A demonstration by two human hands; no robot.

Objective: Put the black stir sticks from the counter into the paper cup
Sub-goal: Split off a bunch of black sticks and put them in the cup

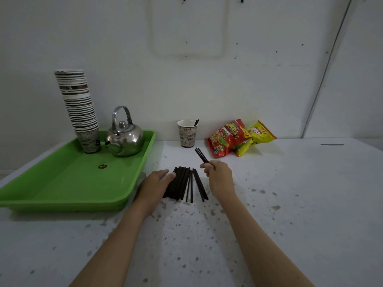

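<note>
Head view: right hand (218, 177) pinched closed on a few thin black plastic stir sticks (201, 155), raised off the counter. Left hand (156, 185) flat, fingers extended, touching the loose black stick pile (184, 183) on the speckled white counter (290, 193). Printed paper cup (187, 134) stands far, one stick inside.

hands (159, 184): 2 | kettle (124, 139): 1 | tray (62, 183): 1 | snack bags (226, 137): 2

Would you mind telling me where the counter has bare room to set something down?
Free: the counter right of the right hand, and the green tray's near half. Crowded: the wall side, with the cup stack, kettle, paper cup and snack bags, and the stir stick pile.
</note>
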